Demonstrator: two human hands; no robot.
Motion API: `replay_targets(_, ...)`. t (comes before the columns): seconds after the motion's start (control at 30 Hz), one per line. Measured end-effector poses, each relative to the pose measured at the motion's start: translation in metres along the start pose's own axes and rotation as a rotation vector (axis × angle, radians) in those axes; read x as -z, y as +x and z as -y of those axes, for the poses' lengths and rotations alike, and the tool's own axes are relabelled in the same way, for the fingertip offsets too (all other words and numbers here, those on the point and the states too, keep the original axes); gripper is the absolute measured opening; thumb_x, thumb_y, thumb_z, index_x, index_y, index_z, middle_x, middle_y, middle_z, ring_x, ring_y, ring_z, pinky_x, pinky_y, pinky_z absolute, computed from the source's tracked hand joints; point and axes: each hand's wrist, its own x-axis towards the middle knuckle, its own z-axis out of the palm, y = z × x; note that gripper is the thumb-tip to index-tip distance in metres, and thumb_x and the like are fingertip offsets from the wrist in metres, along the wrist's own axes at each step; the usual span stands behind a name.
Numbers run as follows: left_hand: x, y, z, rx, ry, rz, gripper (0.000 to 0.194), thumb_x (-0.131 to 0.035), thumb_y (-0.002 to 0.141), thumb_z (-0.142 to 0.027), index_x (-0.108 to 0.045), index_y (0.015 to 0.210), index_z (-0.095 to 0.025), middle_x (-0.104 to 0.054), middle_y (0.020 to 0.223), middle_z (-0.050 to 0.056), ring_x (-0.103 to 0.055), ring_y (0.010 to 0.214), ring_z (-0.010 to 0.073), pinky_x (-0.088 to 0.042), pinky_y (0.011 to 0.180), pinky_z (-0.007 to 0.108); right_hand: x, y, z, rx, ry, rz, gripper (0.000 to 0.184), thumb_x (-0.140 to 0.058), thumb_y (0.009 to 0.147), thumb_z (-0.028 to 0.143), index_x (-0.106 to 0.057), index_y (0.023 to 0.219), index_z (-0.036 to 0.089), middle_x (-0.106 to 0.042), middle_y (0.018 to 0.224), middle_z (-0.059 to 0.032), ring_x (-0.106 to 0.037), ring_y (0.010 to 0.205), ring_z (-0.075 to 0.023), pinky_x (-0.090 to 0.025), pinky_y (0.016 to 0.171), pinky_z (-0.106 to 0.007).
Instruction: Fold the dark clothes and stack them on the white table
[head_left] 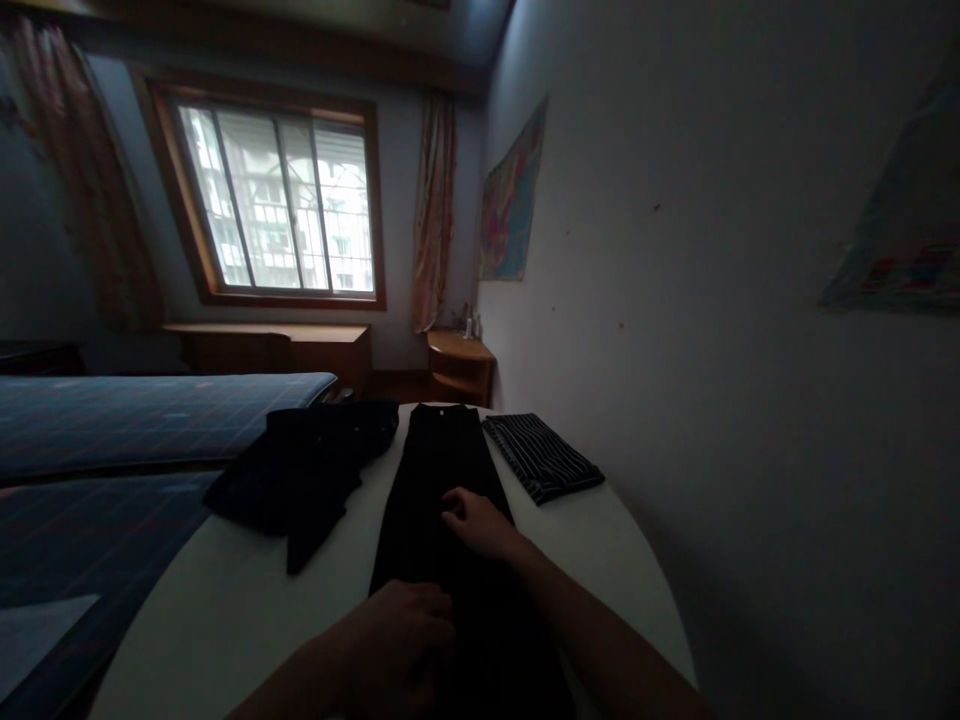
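A long black garment lies stretched lengthwise down the middle of a white round table. My right hand rests on its middle, fingers bent and pressed against the cloth. My left hand is nearer to me at the garment's left edge, fingers curled onto the fabric. The room is dim, so I cannot make out whether either hand pinches the cloth.
A crumpled dark garment lies left of the long one, hanging over the table edge. A folded striped cloth sits to the right by the wall. A bed with a blue checked cover stands left. A window, desk and corner shelf are behind.
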Motion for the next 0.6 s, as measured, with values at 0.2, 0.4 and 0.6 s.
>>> replay_targets(0.2,-0.041,0.011,0.015,-0.072,0.038,0.033,0.012,-0.069,0.077,-0.018,-0.057,0.080,-0.021,-0.064,0.088,-0.003,-0.059,0.077,0.0136,-0.042,0.062,0.024,-0.008,0.041,-0.006,-0.021,-0.214,-0.134,0.034,-0.056,0.091,0.023,-0.065,0.121,0.012,-0.063,0.122,-0.0135,-0.060,0.113,-0.0215,-0.042,0.098,-0.028)
replay_targets(0.4,-0.095,0.020,0.043,-0.243,0.252,-0.087,0.017,-0.066,0.091,-0.035,-0.058,0.084,-0.022,-0.067,0.081,-0.004,-0.056,0.067,0.0120,-0.031,0.053,0.029,-0.011,0.082,-0.007,-0.090,-0.477,-0.185,0.035,-0.053,0.093,0.038,-0.067,0.117,0.017,-0.058,0.127,-0.0144,-0.052,0.117,-0.0276,-0.044,0.096,-0.037)
replay_targets(0.6,-0.107,0.017,0.054,-0.263,0.301,-0.150,0.016,-0.062,0.095,-0.039,-0.059,0.089,-0.024,-0.069,0.078,-0.006,-0.056,0.074,0.0135,-0.032,0.064,0.030,-0.014,0.105,0.000,-0.157,-0.545,-0.183,0.026,-0.055,0.090,0.031,-0.070,0.105,0.015,-0.061,0.122,-0.0178,-0.050,0.118,-0.0321,-0.043,0.092,-0.042)
